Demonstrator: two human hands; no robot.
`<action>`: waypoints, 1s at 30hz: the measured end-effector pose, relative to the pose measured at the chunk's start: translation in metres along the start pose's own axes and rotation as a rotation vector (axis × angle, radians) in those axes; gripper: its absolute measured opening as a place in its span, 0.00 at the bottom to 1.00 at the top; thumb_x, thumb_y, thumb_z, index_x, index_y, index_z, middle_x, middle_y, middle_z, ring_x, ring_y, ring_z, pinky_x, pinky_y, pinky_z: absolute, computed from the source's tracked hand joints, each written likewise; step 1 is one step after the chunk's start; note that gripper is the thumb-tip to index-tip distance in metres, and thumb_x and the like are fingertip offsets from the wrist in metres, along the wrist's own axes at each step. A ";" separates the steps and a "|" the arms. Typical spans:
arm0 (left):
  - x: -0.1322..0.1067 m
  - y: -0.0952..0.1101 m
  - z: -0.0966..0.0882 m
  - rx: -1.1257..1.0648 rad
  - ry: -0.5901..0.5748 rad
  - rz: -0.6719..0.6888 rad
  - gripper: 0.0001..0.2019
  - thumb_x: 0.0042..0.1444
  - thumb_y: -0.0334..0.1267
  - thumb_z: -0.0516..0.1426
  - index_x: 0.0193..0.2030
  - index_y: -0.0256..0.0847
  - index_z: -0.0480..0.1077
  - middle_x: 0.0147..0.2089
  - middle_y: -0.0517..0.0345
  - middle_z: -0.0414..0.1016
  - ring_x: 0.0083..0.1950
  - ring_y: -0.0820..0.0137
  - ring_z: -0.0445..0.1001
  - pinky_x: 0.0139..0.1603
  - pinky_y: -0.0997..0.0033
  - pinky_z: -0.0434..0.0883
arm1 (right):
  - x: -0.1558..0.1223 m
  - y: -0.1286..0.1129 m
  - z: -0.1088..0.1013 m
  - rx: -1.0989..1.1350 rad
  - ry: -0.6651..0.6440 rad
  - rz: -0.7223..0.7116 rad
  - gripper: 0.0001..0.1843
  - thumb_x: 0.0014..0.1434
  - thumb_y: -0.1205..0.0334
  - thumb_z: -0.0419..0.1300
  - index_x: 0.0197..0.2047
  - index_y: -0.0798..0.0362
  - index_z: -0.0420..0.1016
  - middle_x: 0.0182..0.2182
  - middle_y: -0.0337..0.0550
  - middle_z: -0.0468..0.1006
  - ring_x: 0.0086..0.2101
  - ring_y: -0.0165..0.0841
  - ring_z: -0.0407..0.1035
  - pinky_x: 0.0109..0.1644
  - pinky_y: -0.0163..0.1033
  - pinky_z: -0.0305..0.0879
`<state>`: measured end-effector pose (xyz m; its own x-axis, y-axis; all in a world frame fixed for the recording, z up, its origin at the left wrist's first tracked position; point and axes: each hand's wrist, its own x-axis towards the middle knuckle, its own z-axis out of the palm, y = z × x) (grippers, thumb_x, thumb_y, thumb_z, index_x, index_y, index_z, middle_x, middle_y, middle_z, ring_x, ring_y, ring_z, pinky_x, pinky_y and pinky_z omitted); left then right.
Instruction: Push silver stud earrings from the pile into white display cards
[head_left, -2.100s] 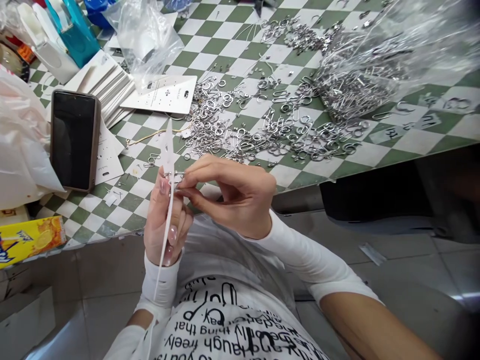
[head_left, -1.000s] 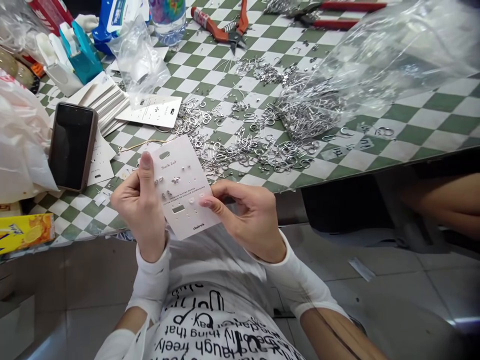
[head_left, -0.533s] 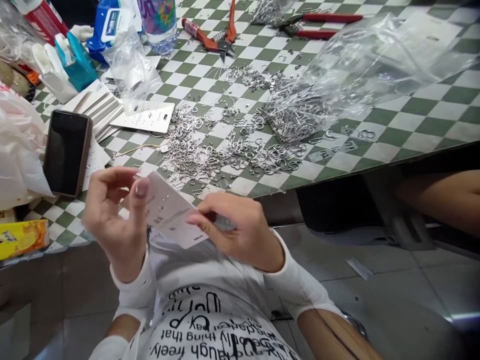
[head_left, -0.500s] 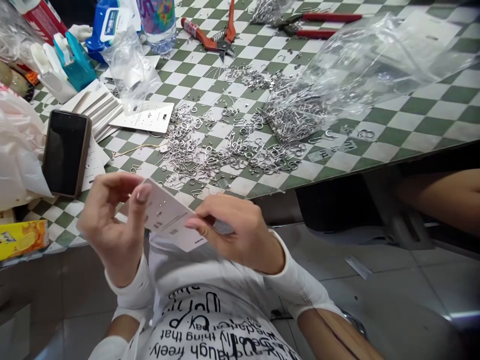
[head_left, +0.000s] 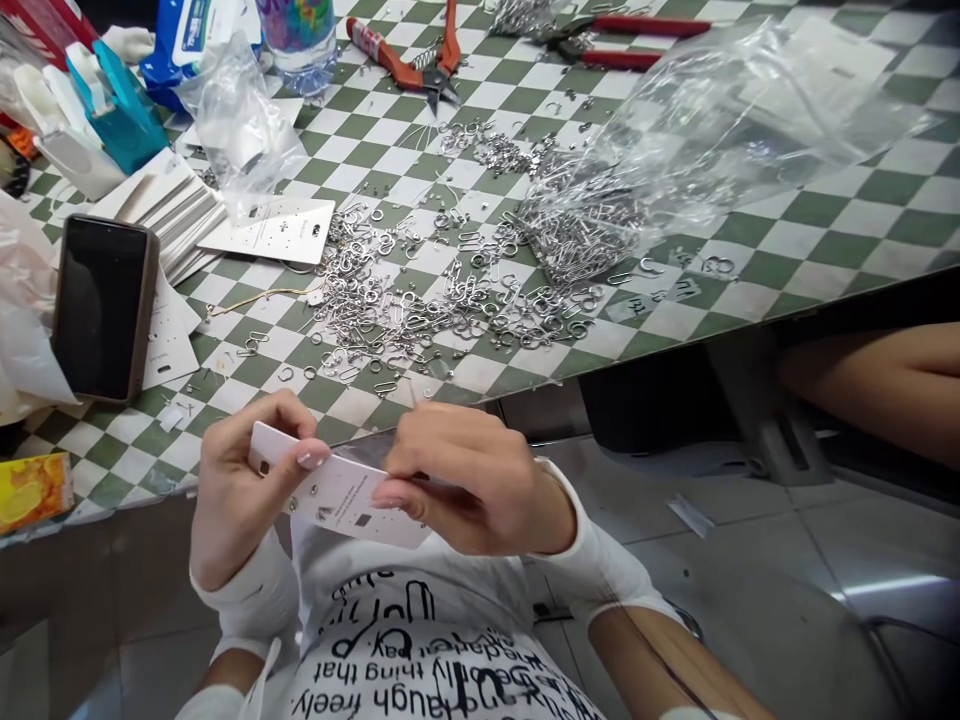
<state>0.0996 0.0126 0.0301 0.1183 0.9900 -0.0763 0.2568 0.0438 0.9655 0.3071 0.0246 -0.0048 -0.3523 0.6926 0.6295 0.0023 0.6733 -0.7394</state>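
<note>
I hold a white earring card [head_left: 341,495] flat over my lap, just below the table edge. My left hand [head_left: 244,480] pinches its left end, thumb on top. My right hand [head_left: 465,480] is closed on its right end, fingertips on the card's face. Small silver studs sit in the card. On the green-and-white checked table [head_left: 795,250] in front of me lies a spread of loose silver earring hoops [head_left: 442,295].
A clear plastic bag [head_left: 697,140] of metal parts lies at the right. A dark phone [head_left: 101,305], a stack of blank cards [head_left: 169,205] and a loose card [head_left: 274,232] lie at the left. Red pliers [head_left: 409,60] rest at the back. Another person's limb [head_left: 877,385] shows at the right.
The card went from edge-on, to upright facing me, to lying flat and lower over my lap. Both hands came down with it. The view shifted toward the table's far side.
</note>
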 end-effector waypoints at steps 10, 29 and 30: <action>0.000 0.003 0.001 0.163 0.219 0.081 0.16 0.64 0.47 0.62 0.28 0.42 0.73 0.24 0.62 0.68 0.22 0.76 0.61 0.19 0.68 0.52 | 0.006 0.004 -0.024 -0.146 0.132 0.180 0.05 0.67 0.64 0.63 0.37 0.55 0.78 0.30 0.40 0.82 0.30 0.26 0.72 0.35 0.35 0.69; 0.009 -0.001 -0.001 0.305 0.517 0.195 0.09 0.62 0.47 0.63 0.39 0.44 0.79 0.29 0.61 0.74 0.26 0.75 0.67 0.22 0.72 0.59 | 0.015 0.012 -0.022 -0.127 -0.023 0.215 0.11 0.63 0.65 0.67 0.30 0.56 0.73 0.25 0.37 0.77 0.26 0.25 0.68 0.35 0.37 0.64; 0.012 -0.002 -0.007 0.334 0.569 0.246 0.10 0.62 0.46 0.64 0.44 0.44 0.79 0.34 0.58 0.76 0.31 0.73 0.72 0.27 0.73 0.65 | 0.015 0.012 -0.024 -0.126 0.011 0.239 0.10 0.63 0.65 0.67 0.30 0.56 0.74 0.25 0.37 0.77 0.26 0.25 0.67 0.33 0.36 0.64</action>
<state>0.0940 0.0254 0.0289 -0.2861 0.8860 0.3649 0.5783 -0.1440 0.8030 0.3243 0.0495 0.0015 -0.3180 0.8379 0.4437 0.2008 0.5169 -0.8322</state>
